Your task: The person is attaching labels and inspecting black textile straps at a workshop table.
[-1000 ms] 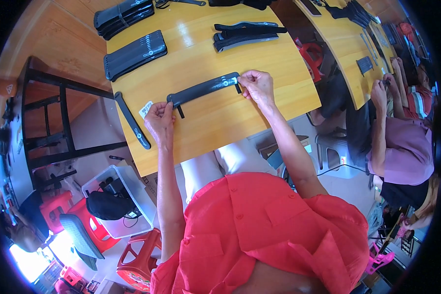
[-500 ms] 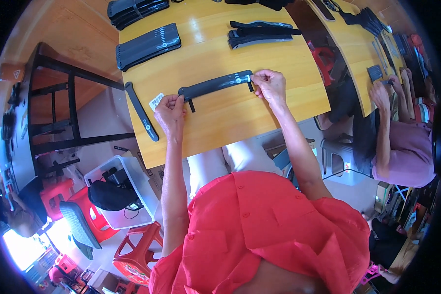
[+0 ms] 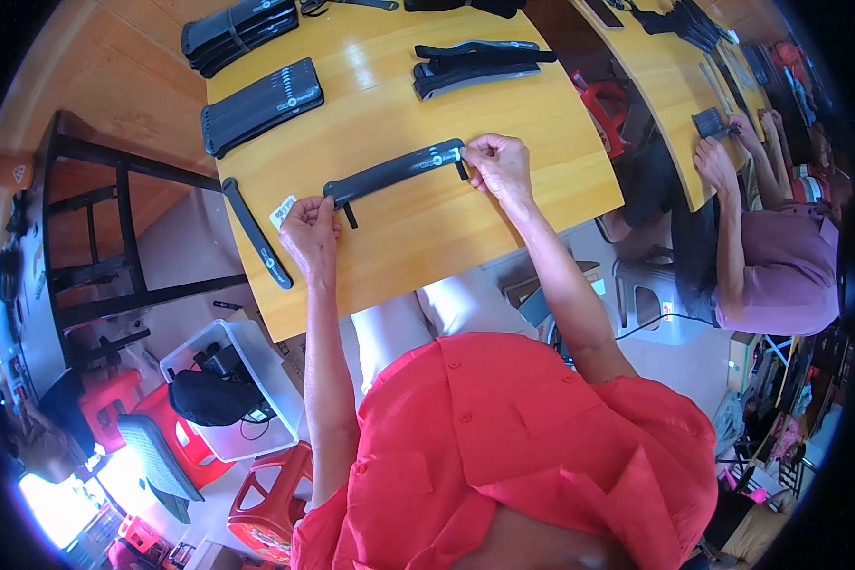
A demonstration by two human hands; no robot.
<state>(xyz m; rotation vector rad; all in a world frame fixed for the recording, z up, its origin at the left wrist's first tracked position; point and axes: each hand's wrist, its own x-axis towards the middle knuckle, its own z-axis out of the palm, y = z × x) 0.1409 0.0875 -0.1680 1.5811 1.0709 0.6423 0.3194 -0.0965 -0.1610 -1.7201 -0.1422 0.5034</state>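
A long black strap (image 3: 389,173) with rounded ends and pale print near its right end is stretched across the table between my hands. My left hand (image 3: 309,233) pinches its left end, and my right hand (image 3: 500,171) pinches its right end, where a small white bit shows by the fingertips. Below each end pokes a short, narrow black tab. Against my left fingers is a white printed label (image 3: 282,211); whether I hold it I cannot tell. Left of that hand, a similar single black strap (image 3: 257,233) lies along the table's left edge.
On the yellow table (image 3: 389,261), a stack of black straps (image 3: 261,106) lies far left, with a bundled stack (image 3: 239,36) behind it. Folded black straps (image 3: 484,68) lie far right. A white bin (image 3: 285,418) stands at lower left. At right, a co-worker (image 3: 779,261) handles a dark piece.
My view has shifted slightly, so the table and its contents appear lower and further left. Both hands keep their pinch on the strap, with little movement relative to the table.
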